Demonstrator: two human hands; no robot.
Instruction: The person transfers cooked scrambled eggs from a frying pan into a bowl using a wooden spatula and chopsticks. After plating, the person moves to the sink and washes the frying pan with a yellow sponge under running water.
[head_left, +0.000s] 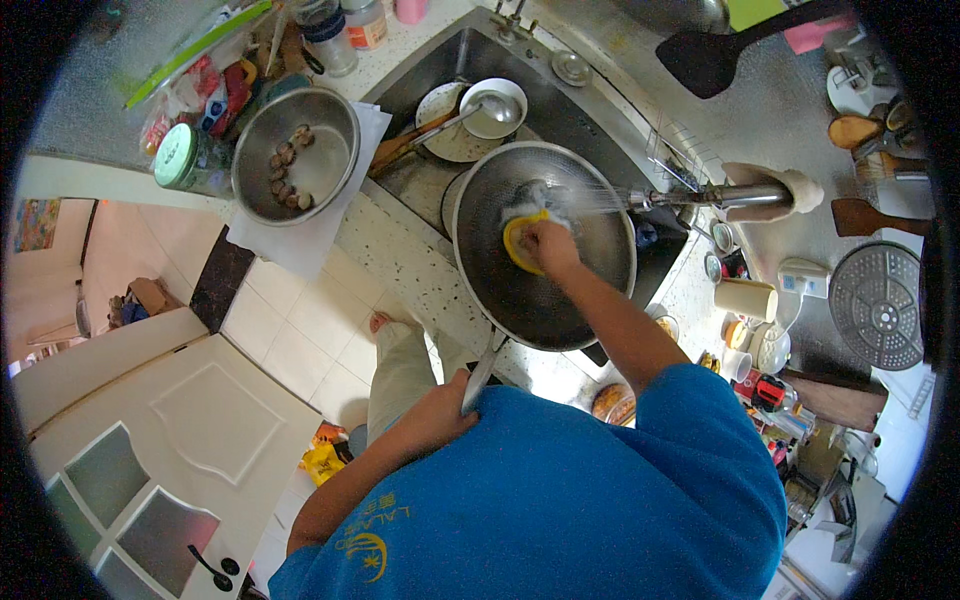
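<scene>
A large metal wok (480, 225) is tilted over the sink, its long handle (484, 371) pointing towards my body. My left hand (442, 412) grips that handle. Inside the wok, my right hand (551, 247) presses a yellow scrubbing pad or sponge (517, 244) against the metal. Water sprays from the faucet (660, 198) into the wok near the pad, with some white foam. Behind the wok in the sink (442, 56) lie a plate (439, 101), a white bowl (476, 94) with a metal ladle (499, 106) across it, and a wooden utensil (405, 146).
A steel bowl (330, 165) with several small brown round items rests on white paper (367, 124) left of the sink. Beside it stand a green-lidded jar (176, 156) and plastic bags. Utensils and a perforated steamer plate (876, 306) hang on the right wall.
</scene>
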